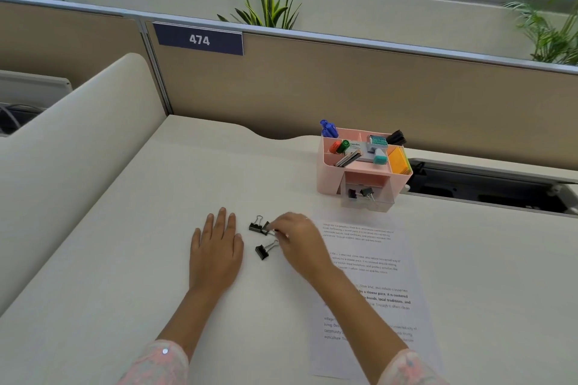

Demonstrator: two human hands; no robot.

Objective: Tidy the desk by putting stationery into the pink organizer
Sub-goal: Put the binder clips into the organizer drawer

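Three black binder clips lie on the white desk between my hands. My right hand (297, 236) pinches the wire handle of one binder clip (266, 228), which sits beside a second clip (256, 225). A third clip (264, 250) lies just below them. My left hand (217, 247) rests flat on the desk, fingers straight, left of the clips. The pink organizer (327, 175) stands at the back right, holding markers, pens, a stamp and sticky notes. Its clear drawer (367, 200) is pulled out with two binder clips inside.
A printed sheet of paper (372, 287) lies under my right forearm. A dark cable slot (488, 184) runs along the desk's back right. Beige partition walls enclose the desk at the back and left, with plants behind them.
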